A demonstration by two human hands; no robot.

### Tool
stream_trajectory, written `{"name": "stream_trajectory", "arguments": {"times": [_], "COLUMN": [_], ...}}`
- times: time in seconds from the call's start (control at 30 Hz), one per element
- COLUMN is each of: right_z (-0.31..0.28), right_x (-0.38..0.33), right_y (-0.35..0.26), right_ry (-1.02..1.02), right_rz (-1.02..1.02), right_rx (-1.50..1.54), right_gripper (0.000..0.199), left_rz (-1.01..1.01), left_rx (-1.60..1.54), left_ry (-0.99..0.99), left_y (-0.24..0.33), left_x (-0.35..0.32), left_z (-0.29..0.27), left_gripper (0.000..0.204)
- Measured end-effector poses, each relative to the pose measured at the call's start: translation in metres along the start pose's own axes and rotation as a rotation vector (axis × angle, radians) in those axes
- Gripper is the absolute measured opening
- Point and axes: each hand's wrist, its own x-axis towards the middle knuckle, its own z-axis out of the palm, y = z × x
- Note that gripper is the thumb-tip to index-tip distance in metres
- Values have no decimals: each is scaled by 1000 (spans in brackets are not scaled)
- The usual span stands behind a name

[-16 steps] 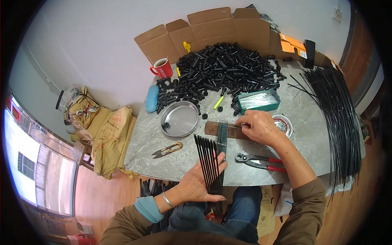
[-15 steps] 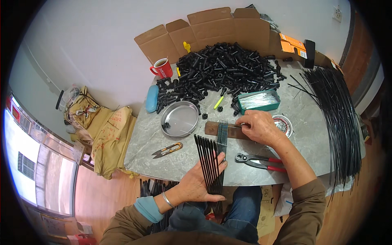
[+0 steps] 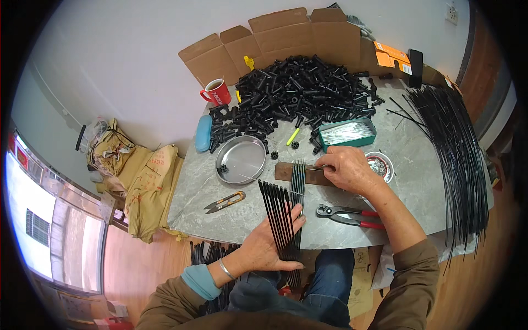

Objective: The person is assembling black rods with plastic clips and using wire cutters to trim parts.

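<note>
black rods (image 3: 281, 220) lie fanned side by side across the near edge of the bench (image 3: 220, 231), their lower ends overhanging toward the lap, and the left hand (image 3: 268, 246) rests flat on them with fingers (image 3: 291, 217) pressed together, seemingly to keep the row from rolling or sliding off. farther in, the upper ends cross a brown wooden block (image 3: 308, 174), which looks to serve as a rest that keeps them level and aligned; the right hand (image 3: 347, 169) sits on that block with its fingers curled down at the rod tips, though whether they pinch anything cannot be told. just right of the rods lie red-handled pincers (image 3: 349, 214), and to the left small yellow-handled snips (image 3: 224, 202), both within easy reach. beyond are a round metal tray (image 3: 241, 159), a small metal dish (image 3: 380, 165) beside the right hand, and a teal box of thin pale pieces (image 3: 347, 133). a big heap of black tubular parts (image 3: 300, 93) crowds the far bench, with a red mug (image 3: 216, 92), open cardboard boxes (image 3: 275, 41), and a long sheaf of black rods (image 3: 456, 154) draped off the right side.
</note>
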Motion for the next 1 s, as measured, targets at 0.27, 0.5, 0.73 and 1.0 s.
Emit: {"name": "stream_trajectory", "arguments": {"times": [0.27, 0.5, 0.73, 1.0], "right_z": [3, 13, 16, 6], "right_x": [4, 12, 19, 25], "right_y": [-1, 0, -3, -8], "right_ry": [-11, 5, 39, -107], "right_rz": [-2, -92, -159, -80], "right_rx": [-34, -192, -302, -230], "right_gripper": [14, 9, 7, 7], "left_rz": [-8, -7, 25, 23], "left_rx": [-29, -39, -28, -59], "left_ry": [-24, -22, 7, 14], "left_y": [-1, -1, -3, -6], "left_x": [-1, -1, -1, -4], "left_z": [2, 0, 1, -1], "left_gripper": [99, 100, 98, 94]}}
